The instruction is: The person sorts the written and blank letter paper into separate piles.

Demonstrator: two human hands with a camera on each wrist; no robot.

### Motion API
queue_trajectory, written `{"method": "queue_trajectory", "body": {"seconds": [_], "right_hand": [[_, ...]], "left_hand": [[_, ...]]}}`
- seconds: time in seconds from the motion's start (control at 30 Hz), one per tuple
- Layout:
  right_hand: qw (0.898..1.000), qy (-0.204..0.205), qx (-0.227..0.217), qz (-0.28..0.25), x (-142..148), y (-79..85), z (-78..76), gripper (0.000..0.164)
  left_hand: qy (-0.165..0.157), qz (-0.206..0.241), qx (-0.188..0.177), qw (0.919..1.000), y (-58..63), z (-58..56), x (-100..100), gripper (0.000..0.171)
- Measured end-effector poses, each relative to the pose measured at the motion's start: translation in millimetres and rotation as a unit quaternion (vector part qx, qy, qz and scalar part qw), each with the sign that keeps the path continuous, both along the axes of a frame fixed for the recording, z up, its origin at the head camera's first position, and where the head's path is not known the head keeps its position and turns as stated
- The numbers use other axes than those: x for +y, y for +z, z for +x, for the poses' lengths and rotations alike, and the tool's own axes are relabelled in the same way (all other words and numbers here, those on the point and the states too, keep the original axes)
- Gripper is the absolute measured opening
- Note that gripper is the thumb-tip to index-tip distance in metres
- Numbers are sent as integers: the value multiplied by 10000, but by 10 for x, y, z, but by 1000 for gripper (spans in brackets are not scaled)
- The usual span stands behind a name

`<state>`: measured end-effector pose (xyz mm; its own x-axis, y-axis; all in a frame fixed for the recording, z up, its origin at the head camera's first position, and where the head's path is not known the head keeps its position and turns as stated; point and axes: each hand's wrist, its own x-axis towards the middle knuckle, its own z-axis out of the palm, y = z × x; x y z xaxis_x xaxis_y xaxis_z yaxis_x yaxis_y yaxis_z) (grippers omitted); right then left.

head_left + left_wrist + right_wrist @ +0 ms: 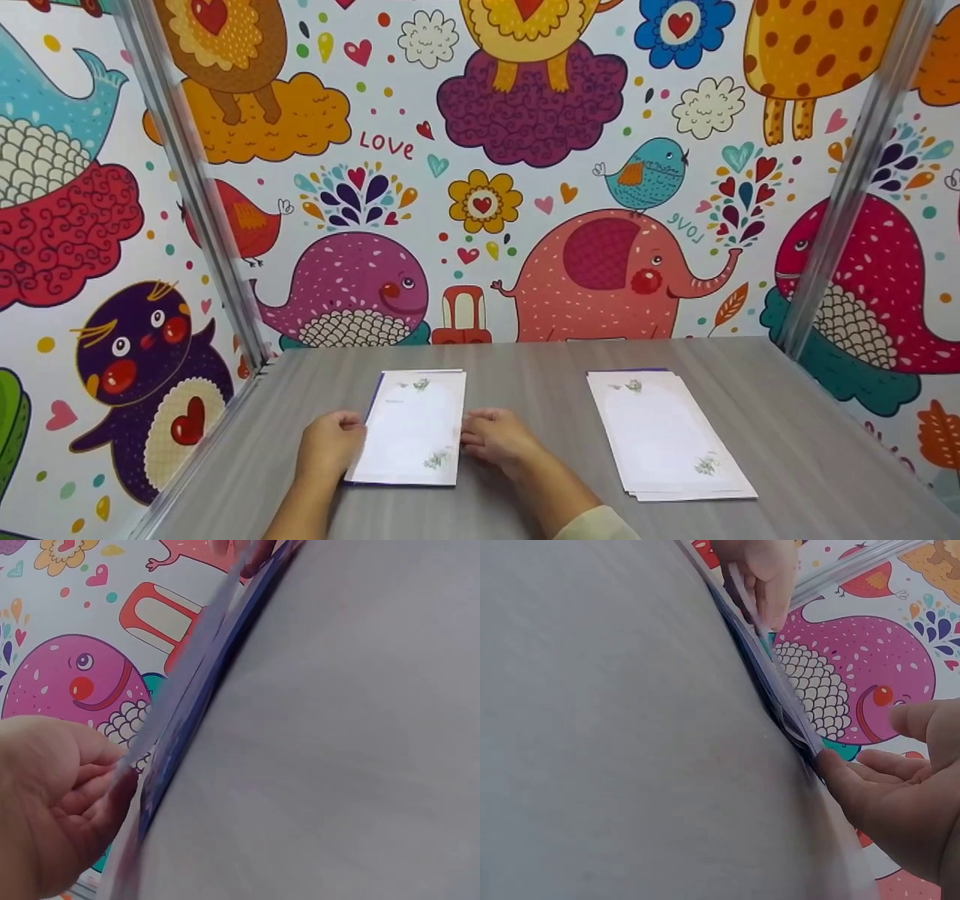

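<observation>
In the head view a stack of white printed sheets (412, 435) lies on the table, small leaf sprigs near its corners and a purple layer showing underneath. At its left edge my left hand (330, 446) pinches the top sheet (176, 690); in the left wrist view that sheet's edge stands a little off the purple layer (187, 731). My right hand (499, 439) is at the opposite edge. Its fingertips (831, 765) touch the side of the stack in the right wrist view, with the fingers loosely extended.
A second stack of similar sheets (675, 442) lies to the right, its edges uneven and a purple strip at its far end. The grey wood-grain table (540, 375) meets cartoon-printed walls (480, 255) at the back and sides. Metal posts (202, 187) stand at the corners.
</observation>
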<state>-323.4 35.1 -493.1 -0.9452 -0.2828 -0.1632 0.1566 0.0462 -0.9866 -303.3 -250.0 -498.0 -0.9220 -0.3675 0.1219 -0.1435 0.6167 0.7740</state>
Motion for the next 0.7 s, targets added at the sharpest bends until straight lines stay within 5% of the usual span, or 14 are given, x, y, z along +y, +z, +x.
{"method": "queue_trajectory", "body": {"seconds": [0.33,0.7], "right_hand": [[9999,71,80,80,259,33,-40,57],[9989,67,467,-72,892,70,-136,51]], "left_hand": [[-23,393,225,9990,32,-60,142,39],[-704,838,848,9904,62,-260,862,39]]}}
